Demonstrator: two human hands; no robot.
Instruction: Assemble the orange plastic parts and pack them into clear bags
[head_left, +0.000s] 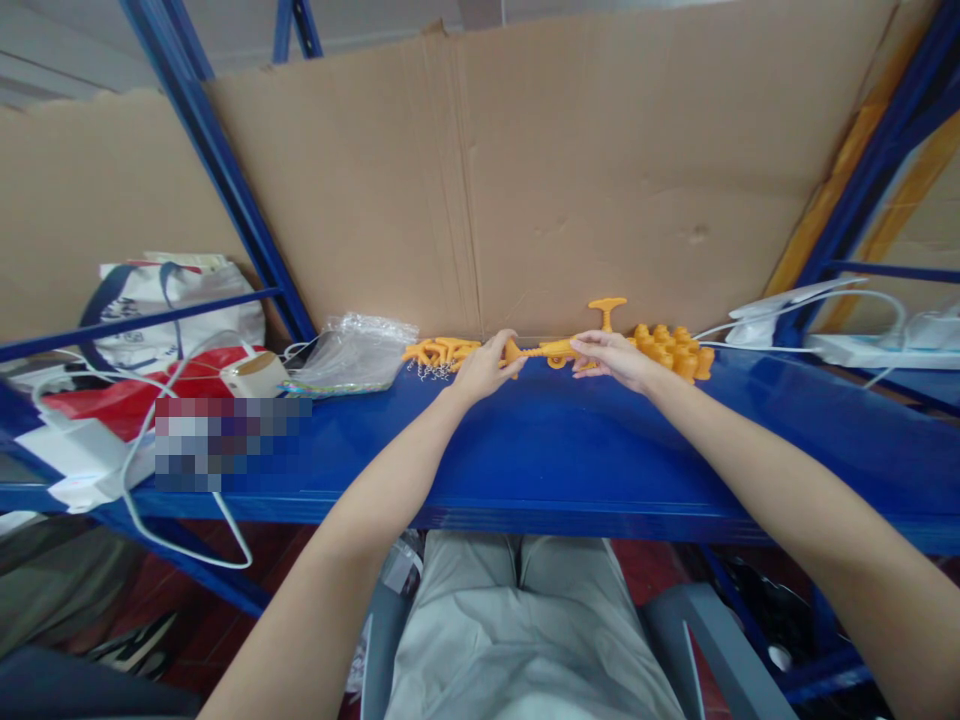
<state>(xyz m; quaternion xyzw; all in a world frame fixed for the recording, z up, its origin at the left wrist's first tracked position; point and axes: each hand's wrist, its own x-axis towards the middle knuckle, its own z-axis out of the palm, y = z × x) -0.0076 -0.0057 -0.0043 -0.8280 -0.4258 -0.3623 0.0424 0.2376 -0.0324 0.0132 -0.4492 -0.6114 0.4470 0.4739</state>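
Above the back of the blue shelf, a ridged orange plastic rod (534, 351) runs between my two hands. My left hand (484, 368) is closed on its wider left end, with the fingers partly covering it. My right hand (611, 357) pinches the thicker right part between thumb and fingers. Just left of my left hand lies a pile of orange plastic pieces (442, 350), with thin metal spirals (431, 371) along its front. A T-shaped orange piece (607, 310) stands behind my right hand. To the right, several orange cup-like pieces (675, 350) are grouped together.
Clear plastic bags (360, 352) lie left of the orange pile. Further left are a white bag (176, 310), red material (135, 400), and cables with a white power strip (90, 455). A cardboard panel (570, 180) closes off the back; blue uprights (225, 180) frame the shelf (540, 450).
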